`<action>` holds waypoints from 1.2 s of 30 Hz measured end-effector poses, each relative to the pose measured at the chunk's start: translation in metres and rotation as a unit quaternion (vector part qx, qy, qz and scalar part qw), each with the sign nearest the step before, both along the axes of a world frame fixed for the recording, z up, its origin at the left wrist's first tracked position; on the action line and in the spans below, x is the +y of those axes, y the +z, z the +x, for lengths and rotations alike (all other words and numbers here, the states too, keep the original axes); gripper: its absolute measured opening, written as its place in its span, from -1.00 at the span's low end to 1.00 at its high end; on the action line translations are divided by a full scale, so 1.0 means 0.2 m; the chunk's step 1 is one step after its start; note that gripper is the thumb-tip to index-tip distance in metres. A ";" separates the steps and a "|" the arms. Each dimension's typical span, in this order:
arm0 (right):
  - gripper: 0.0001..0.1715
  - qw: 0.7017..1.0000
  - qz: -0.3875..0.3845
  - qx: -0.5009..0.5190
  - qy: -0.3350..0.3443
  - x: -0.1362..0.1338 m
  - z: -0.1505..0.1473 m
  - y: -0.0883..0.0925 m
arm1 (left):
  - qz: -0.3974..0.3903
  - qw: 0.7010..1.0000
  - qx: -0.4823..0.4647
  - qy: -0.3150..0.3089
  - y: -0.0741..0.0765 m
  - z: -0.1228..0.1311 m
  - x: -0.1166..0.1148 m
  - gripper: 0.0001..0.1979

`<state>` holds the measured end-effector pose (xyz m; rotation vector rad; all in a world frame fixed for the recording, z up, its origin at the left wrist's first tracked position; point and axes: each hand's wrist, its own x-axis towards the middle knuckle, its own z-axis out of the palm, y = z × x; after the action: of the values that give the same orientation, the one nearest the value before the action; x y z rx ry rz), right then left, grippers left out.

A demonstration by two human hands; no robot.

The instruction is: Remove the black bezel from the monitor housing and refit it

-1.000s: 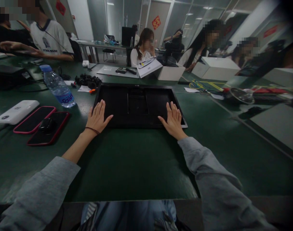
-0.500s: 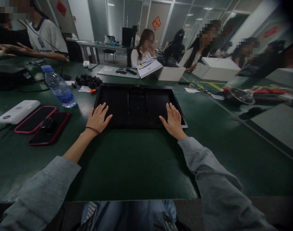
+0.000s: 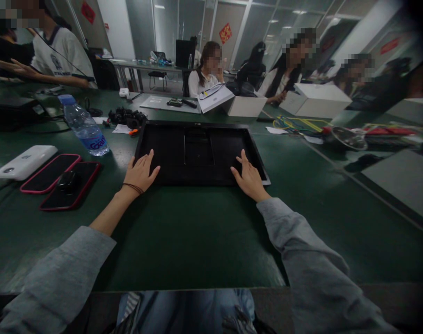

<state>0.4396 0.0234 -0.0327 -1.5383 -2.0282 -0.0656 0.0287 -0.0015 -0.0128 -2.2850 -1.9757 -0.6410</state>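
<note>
Lying flat on table (image 3: 204, 232), black panel (image 3: 228, 139) beneath left grip (image 3: 141, 172) and right grip (image 3: 248, 175), both unclamped, thumbs apart, contact unclear. Looks stiff, awkwardly wide, maybe slick; best hold: side rims (image 3: 258, 152), just outside each grip.

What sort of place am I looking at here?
Probably a shared office or workroom: a big green table bears white boxes and phones, several people are nearby, and glass partitions stand behind.
</note>
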 end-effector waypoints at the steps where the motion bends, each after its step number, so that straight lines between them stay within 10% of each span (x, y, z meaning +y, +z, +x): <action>1: 0.01 1.000 0.001 0.002 -0.001 0.00 0.00 0.00 | 0.001 1.000 -0.004 -0.001 0.00 0.00 0.00 -0.24; 24: -0.20 0.996 0.064 0.018 -0.058 0.06 0.12 -0.03 | 0.051 0.998 -0.017 -0.017 -0.04 -0.03 0.02 -0.43; 31: -0.12 0.972 0.042 0.122 -0.198 0.14 0.34 -0.10 | 0.138 0.976 -0.163 0.053 -0.09 -0.14 0.12 -0.37; 36: -0.19 0.962 -0.029 0.202 -0.181 0.15 0.36 -0.10 | 0.019 0.921 -0.353 0.165 -0.12 -0.25 0.21 -0.39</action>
<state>0.5120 0.0537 -0.0534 -1.7751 -1.4310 0.1556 -0.0215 0.0410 -0.0365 -1.7517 -2.4993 -1.6047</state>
